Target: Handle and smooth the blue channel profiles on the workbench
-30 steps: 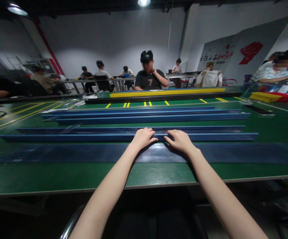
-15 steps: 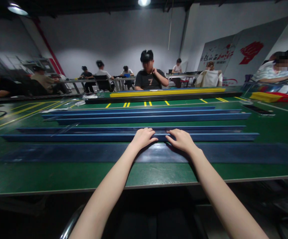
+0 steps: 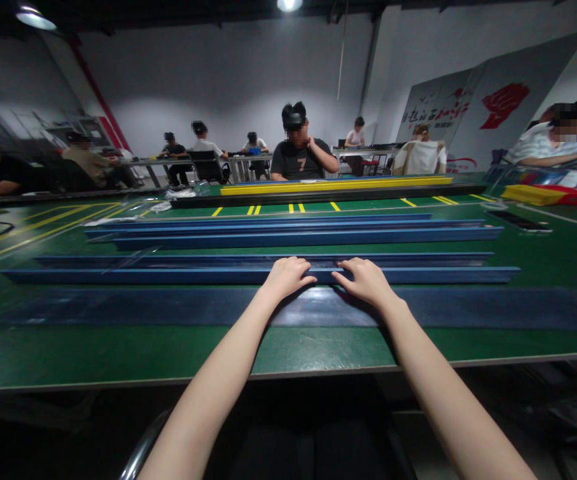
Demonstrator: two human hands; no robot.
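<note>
Here, the left hand (image 3: 290, 275) and right hand (image 3: 363, 279) share one blue rail (image 3: 143, 276)

The rail lies crosswise on a green table (image 3: 313, 353), just beyond a flat bluish sheet (image 3: 168, 310). Both hands sit near its middle, slightly apart, each pinching the near upright edge: thumb in front, fingers curled over behind. How firmly, I cannot tell. With long ends reaching out either side, an even, level hold seems best, so neither end tips or knocks the other blue rails (image 3: 368, 235) behind.
</note>
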